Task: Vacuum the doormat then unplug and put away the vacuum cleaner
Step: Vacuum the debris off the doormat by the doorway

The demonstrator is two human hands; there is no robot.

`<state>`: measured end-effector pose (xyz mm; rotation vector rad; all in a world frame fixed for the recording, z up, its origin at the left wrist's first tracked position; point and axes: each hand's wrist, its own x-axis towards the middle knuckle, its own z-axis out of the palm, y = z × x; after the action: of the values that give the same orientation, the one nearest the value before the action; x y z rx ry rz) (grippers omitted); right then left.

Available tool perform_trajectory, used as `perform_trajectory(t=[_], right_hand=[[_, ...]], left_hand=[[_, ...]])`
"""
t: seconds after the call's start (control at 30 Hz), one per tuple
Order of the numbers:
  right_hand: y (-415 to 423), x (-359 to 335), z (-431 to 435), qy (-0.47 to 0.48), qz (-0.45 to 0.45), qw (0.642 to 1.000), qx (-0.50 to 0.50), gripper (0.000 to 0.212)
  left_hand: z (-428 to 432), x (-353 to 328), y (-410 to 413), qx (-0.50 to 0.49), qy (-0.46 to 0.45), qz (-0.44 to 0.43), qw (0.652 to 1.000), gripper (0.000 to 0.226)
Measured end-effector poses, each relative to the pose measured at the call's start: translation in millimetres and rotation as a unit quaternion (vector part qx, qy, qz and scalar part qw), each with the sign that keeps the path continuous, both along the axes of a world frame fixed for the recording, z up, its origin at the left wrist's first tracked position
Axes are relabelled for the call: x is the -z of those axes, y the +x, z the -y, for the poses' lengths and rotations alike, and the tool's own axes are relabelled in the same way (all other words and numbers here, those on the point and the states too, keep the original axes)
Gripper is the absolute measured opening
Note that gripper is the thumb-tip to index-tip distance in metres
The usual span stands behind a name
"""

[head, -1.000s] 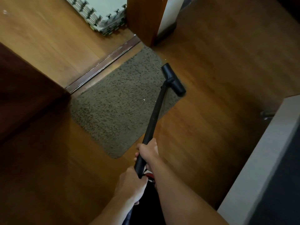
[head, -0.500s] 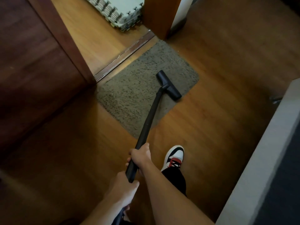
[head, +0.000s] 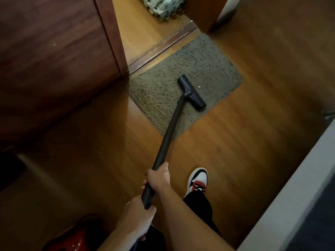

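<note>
Right hand (head: 159, 176) and left hand (head: 137, 214) both clasp the vacuum wand (head: 172, 127), right foremost, forearms outstretched.

Speckled grey-brown doormat (head: 190, 73), black vacuum wand (head: 170, 131), white-red-black sneaker (head: 198, 180), glossy brown wood floor (head: 244, 142)

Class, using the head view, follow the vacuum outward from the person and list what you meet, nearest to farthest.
left hand → right hand → vacuum wand → floor nozzle → metal door track → stacked foam tiles
</note>
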<state>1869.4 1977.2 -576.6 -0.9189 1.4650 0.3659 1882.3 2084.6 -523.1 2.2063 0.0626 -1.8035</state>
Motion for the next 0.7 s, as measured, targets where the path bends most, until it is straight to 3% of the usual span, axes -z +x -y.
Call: perform_trajectory(t=[0.27, 0.7], right_hand=[[-8, 9, 37, -0.013, 0.007, 1.000, 0.012, 0.039], [-14, 9, 175, -0.015, 0.015, 0.999, 0.032, 0.038]], left_hand=[[40, 2, -9, -0.004, 0.003, 0.004, 1.000, 0.008], [182, -4, -19, -0.022, 0.007, 0.009, 1.000, 0.010]])
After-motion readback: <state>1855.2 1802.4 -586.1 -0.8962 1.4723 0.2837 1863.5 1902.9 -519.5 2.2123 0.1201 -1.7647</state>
